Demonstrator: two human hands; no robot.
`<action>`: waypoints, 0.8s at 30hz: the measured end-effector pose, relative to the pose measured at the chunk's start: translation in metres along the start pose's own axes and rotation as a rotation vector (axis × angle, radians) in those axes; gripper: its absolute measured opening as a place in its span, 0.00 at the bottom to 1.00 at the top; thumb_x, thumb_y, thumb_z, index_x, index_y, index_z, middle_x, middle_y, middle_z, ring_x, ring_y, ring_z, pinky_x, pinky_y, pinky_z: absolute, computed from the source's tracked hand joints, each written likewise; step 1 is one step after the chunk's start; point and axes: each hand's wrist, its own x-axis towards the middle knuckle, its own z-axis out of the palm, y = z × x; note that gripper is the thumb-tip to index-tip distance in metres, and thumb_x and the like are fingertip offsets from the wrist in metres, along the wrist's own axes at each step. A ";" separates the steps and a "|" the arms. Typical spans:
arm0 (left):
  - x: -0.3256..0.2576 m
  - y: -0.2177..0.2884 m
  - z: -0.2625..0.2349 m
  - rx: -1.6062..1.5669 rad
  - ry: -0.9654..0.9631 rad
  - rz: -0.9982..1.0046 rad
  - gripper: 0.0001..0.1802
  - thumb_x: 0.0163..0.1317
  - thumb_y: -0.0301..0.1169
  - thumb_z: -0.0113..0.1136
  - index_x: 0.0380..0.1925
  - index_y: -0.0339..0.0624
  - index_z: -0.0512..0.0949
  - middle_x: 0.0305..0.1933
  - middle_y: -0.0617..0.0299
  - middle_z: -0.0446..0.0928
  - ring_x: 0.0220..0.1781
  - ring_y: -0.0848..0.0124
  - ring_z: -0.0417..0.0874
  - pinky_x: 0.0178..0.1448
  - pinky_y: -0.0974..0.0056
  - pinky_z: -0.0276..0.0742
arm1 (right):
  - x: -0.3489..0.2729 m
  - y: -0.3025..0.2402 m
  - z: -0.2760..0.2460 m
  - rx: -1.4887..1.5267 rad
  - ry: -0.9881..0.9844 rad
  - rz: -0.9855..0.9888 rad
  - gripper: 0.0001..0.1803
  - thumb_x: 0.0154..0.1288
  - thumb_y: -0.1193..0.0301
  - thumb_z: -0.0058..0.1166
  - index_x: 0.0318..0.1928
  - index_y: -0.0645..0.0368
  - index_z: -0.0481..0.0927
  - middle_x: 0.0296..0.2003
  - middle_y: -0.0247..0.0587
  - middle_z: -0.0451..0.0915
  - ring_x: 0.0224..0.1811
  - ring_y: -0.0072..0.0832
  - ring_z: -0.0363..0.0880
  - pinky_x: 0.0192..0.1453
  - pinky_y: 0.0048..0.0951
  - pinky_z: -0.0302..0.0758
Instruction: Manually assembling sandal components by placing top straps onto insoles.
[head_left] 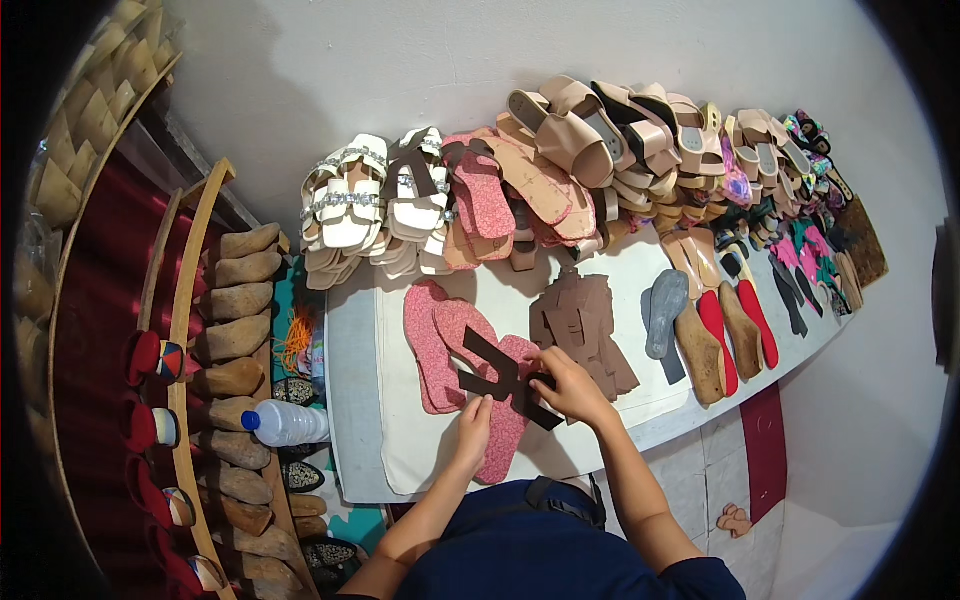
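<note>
Just below the middle of the frame, I see the left hand (pixel 474 432) pinching the lower edge of a dark brown strap piece (pixel 507 376) between thumb and fingers, while the right hand (pixel 566 386) grips its right side with bent fingers. The strap piece is over a pink patterned sole (pixel 505 448); whether they touch, I can't tell. Two overlapping pink soles (pixel 424 345) lie just left, brown cut pieces (pixel 583 335) are heaped to the right, and white sandals (pixel 350 215) stand upper left.
</note>
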 end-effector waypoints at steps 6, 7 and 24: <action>0.003 -0.002 -0.003 -0.082 0.004 -0.027 0.14 0.62 0.35 0.45 0.39 0.34 0.71 0.37 0.65 0.70 0.41 0.79 0.67 0.48 0.74 0.61 | 0.005 0.011 -0.007 0.189 -0.124 0.285 0.27 0.49 0.69 0.57 0.50 0.62 0.66 0.36 0.45 0.75 0.34 0.31 0.76 0.38 0.29 0.72; 0.002 -0.001 -0.001 -0.066 0.005 -0.016 0.14 0.62 0.35 0.44 0.38 0.34 0.71 0.37 0.65 0.70 0.40 0.79 0.67 0.47 0.73 0.61 | 0.008 0.018 -0.005 0.279 -0.177 0.297 0.29 0.49 0.68 0.58 0.51 0.65 0.65 0.36 0.47 0.77 0.35 0.30 0.77 0.40 0.27 0.71; -0.026 0.026 0.024 1.144 0.159 0.735 0.53 0.37 0.32 0.66 0.61 0.40 0.42 0.59 0.35 0.42 0.58 0.43 0.55 0.57 0.49 0.58 | 0.020 0.026 0.013 0.508 0.042 0.473 0.12 0.51 0.77 0.51 0.38 0.67 0.74 0.29 0.38 0.78 0.28 0.19 0.74 0.31 0.21 0.71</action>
